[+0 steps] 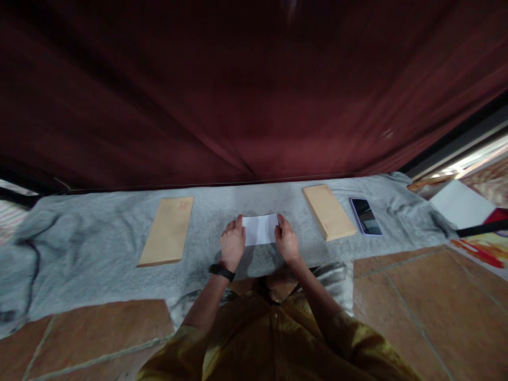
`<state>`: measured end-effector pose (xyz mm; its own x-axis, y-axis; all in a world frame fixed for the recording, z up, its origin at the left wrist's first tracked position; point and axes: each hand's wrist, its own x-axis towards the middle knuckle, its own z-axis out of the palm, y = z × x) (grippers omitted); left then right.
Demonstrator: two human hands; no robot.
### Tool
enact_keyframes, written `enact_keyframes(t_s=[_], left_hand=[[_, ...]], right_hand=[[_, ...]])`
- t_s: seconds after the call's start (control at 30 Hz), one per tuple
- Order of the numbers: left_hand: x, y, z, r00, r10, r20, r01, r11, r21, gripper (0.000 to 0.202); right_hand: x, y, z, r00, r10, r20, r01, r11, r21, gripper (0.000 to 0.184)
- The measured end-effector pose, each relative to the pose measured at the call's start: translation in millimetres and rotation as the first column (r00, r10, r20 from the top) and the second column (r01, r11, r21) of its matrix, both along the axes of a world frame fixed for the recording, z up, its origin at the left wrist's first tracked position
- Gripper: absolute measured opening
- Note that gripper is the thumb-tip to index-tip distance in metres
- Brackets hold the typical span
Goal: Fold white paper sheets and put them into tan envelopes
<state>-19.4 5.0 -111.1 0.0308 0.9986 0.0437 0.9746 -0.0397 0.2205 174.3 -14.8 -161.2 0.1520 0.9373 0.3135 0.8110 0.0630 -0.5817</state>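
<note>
Between my hands is a small white sheet of paper (260, 230), held by its two short edges just over the grey cloth (222, 203). My left hand (233, 242) pinches the left edge, and a dark band circles that wrist. On the opposite edge, my right hand (286, 241) is closed with thumb and fingers on the paper. A stack of tan envelopes (169, 230) with faint red print lies to the left of my hands. Another stack of tan envelopes (329, 211) sits to the right, turned at an angle.
Beside the right stack lies a phone (365, 217) in a purple case. A dark red curtain (254, 106) hangs behind the cloth-covered surface. Brown floor tiles (428, 301) show below its front edge. At the far right are a white sheet (462, 203) and a colourful printed item (484, 251).
</note>
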Motion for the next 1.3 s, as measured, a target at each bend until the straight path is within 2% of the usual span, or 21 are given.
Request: enact_keyframes(t_s=[0.2, 0.47, 0.93, 1.1, 1.2, 1.3], left_hand=[[6, -6, 2.7, 0.976, -0.12, -0.18, 0.124, 0.992, 0.012, 0.042], [8, -8, 0.7, 0.981, -0.125, -0.145, 0.128, 0.992, 0.01, 0.045], [3, -8, 0.2, 0.973, -0.132, -0.192, 0.139, 0.99, 0.024, 0.042], [4, -7, -9.3, 0.974, -0.206, -0.093, 0.215, 0.97, 0.109, 0.04], [13, -8, -15.6, 0.954, -0.301, 0.016, 0.296, 0.946, 0.132, 0.043], [25, -11, -20.3, 0.941, -0.336, 0.036, 0.33, 0.936, 0.12, 0.049]], right_hand=[[-1, -1, 1.9, 0.996, 0.005, 0.094, -0.002, 1.0, -0.027, 0.043], [-2, -1, 5.7, 0.988, -0.004, 0.153, 0.016, 0.997, -0.076, 0.043], [1, 2, 8.2, 0.997, 0.004, 0.078, 0.001, 0.998, -0.067, 0.039], [1, 4, 7.3, 0.997, -0.014, 0.079, 0.02, 0.996, -0.083, 0.039], [0, 5, 7.4, 0.997, -0.005, 0.082, 0.012, 0.997, -0.081, 0.039], [0, 5, 7.7, 0.997, -0.002, 0.082, 0.008, 0.997, -0.083, 0.04]])
